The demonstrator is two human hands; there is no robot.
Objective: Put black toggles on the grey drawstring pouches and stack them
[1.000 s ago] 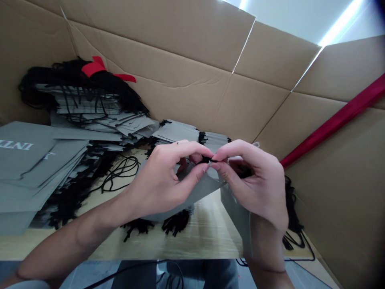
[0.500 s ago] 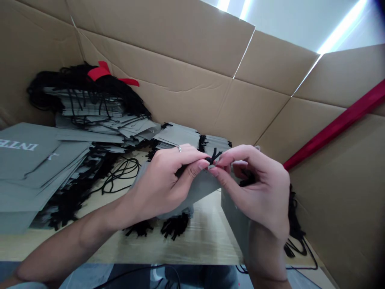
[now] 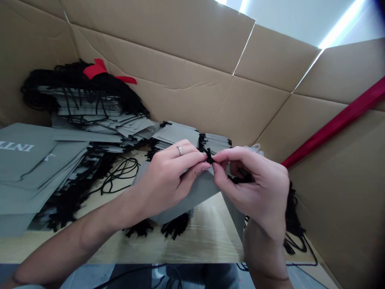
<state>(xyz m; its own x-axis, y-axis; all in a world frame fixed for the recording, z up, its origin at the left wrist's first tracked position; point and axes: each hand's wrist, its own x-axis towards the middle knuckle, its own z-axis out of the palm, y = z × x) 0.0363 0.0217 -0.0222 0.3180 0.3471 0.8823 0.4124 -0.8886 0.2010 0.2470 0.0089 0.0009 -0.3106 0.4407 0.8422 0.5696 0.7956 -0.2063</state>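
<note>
Near the middle of the view, my left hand [image 3: 171, 176] pinches a black cord [image 3: 209, 155] between thumb and fingers; a ring shows on one finger. My right hand [image 3: 255, 180] grips the same short cord from the other side, fingertips almost touching those of the left. The cord is bunched into a small knot at the top edge of a grey paper bag [image 3: 189, 194], which hangs tilted beneath both hands. More black cord shows behind the right hand's fingers.
Grey printed bags [image 3: 27, 168] with black cord ends are stacked at left. Behind them, black cords [image 3: 120, 94] with a red band lie on more bags. Smaller stacks [image 3: 177, 134] stand behind my hands. Cardboard walls [image 3: 180, 60] surround the wooden table [image 3: 210, 241].
The cord ends between my fingertips have drawn into a tighter, more upright knot. My right fingertips have shifted slightly, and the view has moved a little.
</note>
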